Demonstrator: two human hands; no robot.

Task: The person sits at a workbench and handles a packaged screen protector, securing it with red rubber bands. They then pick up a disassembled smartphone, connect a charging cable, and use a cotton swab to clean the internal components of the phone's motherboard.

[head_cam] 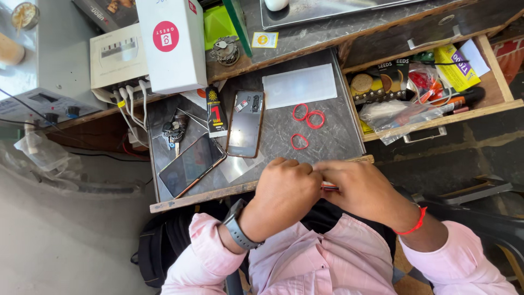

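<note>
Head view: both fists, left hand (pixel 285 192) and right hand (pixel 363 191), pinch a thin tool (pixel 329 186).

L hand (pixel 285 192) fisted, R hand (pixel 360 189) curled, touching

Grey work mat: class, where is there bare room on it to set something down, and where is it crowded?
Bare patches on the grey mat: right of the red rubber bands toward the open drawer, and between the lowest band and the hands. The left is crowded: two phones, keys and a small black box.
</note>
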